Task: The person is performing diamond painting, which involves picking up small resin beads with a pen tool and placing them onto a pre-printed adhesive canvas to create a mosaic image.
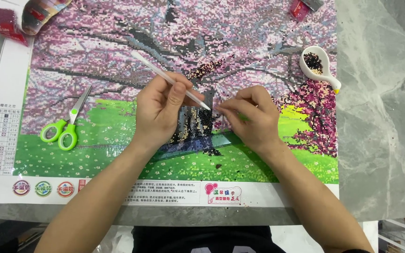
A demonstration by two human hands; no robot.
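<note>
Green-handled scissors lay idle on the diamond-painting canvas. The left hand gripped a white applicator pen, its tip at the dark trunk area, mid-placement. The right hand's pinched fingertips pressed the canvas just beside the tip. Reloading likely meant reaching the bead tray, far right.

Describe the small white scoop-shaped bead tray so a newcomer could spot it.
On the large pink-blossom diamond painting canvas, look to the upper right corner. The small white scoop-shaped tray lies there, holding dark and pale beads. Unlike the green-handled scissors far left, it has a yellow-tipped spout.
</note>
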